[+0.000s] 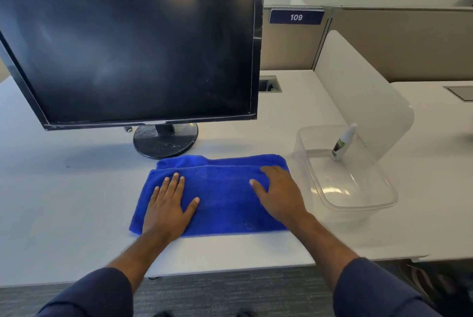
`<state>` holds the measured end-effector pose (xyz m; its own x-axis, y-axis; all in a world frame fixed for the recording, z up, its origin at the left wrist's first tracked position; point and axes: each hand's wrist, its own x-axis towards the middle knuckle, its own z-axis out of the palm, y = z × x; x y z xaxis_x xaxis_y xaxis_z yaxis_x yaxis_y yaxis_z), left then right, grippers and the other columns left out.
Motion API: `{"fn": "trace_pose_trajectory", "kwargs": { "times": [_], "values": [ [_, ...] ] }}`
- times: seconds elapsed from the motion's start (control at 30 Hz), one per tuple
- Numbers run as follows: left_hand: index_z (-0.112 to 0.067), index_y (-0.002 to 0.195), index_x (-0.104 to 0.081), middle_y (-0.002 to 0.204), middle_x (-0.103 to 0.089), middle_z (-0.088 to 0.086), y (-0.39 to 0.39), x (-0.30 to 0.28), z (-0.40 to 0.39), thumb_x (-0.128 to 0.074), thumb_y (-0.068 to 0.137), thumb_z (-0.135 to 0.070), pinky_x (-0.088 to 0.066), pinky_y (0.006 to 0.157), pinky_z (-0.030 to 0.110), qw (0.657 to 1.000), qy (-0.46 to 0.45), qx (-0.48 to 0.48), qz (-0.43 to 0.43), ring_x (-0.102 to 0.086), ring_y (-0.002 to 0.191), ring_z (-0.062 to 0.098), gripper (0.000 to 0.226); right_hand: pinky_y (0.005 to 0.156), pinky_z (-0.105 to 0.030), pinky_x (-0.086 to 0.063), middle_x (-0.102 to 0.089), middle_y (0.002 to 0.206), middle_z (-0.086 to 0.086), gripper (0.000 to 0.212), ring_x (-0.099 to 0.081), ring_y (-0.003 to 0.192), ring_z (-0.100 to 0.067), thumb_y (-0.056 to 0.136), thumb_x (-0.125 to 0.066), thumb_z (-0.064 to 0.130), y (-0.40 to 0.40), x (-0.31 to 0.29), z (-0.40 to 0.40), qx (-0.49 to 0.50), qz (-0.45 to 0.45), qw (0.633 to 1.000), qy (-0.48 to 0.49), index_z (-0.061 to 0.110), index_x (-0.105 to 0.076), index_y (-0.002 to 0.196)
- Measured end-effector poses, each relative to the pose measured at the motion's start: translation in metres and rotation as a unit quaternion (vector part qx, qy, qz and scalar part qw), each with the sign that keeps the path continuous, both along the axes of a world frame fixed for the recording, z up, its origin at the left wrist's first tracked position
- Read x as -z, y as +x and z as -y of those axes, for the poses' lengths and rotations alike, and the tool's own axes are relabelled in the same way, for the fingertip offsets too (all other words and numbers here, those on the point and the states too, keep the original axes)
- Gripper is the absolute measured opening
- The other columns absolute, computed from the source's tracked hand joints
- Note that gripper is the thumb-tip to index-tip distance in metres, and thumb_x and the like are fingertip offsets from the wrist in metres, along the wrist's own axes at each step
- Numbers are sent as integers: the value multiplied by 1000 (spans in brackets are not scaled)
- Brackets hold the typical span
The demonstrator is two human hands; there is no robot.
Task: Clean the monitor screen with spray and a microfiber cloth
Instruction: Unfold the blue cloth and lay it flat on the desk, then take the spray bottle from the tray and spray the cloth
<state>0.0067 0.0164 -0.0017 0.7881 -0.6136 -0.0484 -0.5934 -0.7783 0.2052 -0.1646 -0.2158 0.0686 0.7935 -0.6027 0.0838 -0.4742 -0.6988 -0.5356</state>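
Note:
A black monitor (133, 45) with a dark, smudged screen stands on its round base (165, 141) at the back left of the white desk (64, 201). In front of it lies a folded blue microfiber cloth (220, 196), flat on the desk. My left hand (169, 204) rests palm down on the cloth's left part, fingers spread. On the right part my right hand (279, 194) lies flat too, fingers reaching the folded top edge. A small white spray bottle (343, 142) leans inside a clear plastic bin (358, 204) to the right of the cloth.
A frosted divider panel (363, 91) stands behind the bin. A cable grommet (270, 83) is set in the desk behind the monitor. Beige cubicle walls with a "109" sign (296, 17) close off the back. The desk's front edge runs just below the cloth.

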Motion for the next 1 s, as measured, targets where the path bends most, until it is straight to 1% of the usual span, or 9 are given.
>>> {"fn": "trace_pose_trajectory", "kwargs": {
  "times": [0.07, 0.13, 0.23, 0.33, 0.43, 0.5, 0.63, 0.87, 1.0],
  "values": [
    [-20, 159, -1, 167, -2, -4, -1, -1, 0, 2, 83, -79, 0, 125, 39, 1000, 1, 1, 4, 1, 154, 15, 96, 95, -26, -42, -64, 124, -1, 41, -56, 116, -20, 96, -57, 41, 6, -25, 14, 13, 84, 996, -32, 14, -62, 127],
    [-21, 159, -1, 167, -2, -4, -2, -2, -1, 2, 83, -79, 1, 124, 38, 1000, -3, 2, 6, 2, 154, 15, 96, 90, -29, -45, -67, 114, -4, 33, -58, 108, -21, 95, -59, 33, 13, -47, 35, 34, 127, 988, -76, 11, -66, 119],
    [-21, 159, -2, 167, -2, -4, -3, -3, -1, -1, 84, -78, 2, 124, 37, 1000, -5, 2, 6, 2, 153, 15, 95, 88, -40, -45, -64, 114, -12, 35, -55, 108, -29, 93, -60, 26, 19, -70, 72, 136, 142, 970, -144, 6, -62, 122],
    [-21, 159, 1, 167, -1, -5, -3, -3, -1, 2, 83, -79, 2, 124, 37, 1000, 2, 2, 9, 2, 153, 14, 96, 89, -43, -42, -56, 123, -20, 45, -50, 112, -36, 88, -61, 21, 15, -82, 107, 259, 71, 945, -187, 2, -52, 129],
    [-21, 159, 1, 167, -1, -4, -2, -3, 0, 4, 81, -80, 2, 124, 37, 1000, -1, 4, 8, 2, 153, 14, 98, 95, -44, -38, -43, 138, -23, 62, -42, 120, -39, 84, -59, 13, 4, -85, 131, 311, -43, 935, -165, 0, -38, 141],
    [-21, 159, 0, 167, -1, -4, -3, -3, 0, 4, 81, -80, 2, 124, 37, 1000, -4, 4, 8, 2, 153, 14, 98, 94, -44, -40, -46, 134, -24, 56, -44, 119, -40, 83, -56, 8, -4, -83, 140, 312, -80, 932, -165, -3, -41, 136],
    [-21, 159, 1, 167, 1, -5, -3, -3, 0, 2, 84, -78, 3, 124, 36, 1000, 5, 3, 13, 3, 153, 14, 94, 82, -43, -43, -59, 107, -21, 23, -52, 101, -41, 83, -53, -1, -16, -76, 141, 259, -85, 941, -200, -5, -59, 105],
    [-21, 159, 1, 167, 1, -5, -4, -4, 0, -2, 86, -76, 1, 125, 37, 1000, 3, 3, 8, 2, 154, 15, 91, 80, -43, -47, -54, 117, -25, 33, -56, 101, -43, 84, -48, -16, -20, -81, 128, 228, -5, 965, -129, -9, -62, 113],
    [-21, 159, 2, 167, 2, -5, -3, -4, 0, 3, 83, -79, 2, 124, 37, 1000, 0, 3, 6, 3, 154, 15, 95, 83, -41, -49, -55, 118, -24, 36, -58, 100, -41, 81, -59, -16, -18, -92, 117, 219, -10, 967, -132, -8, -61, 116]
  ]
}}
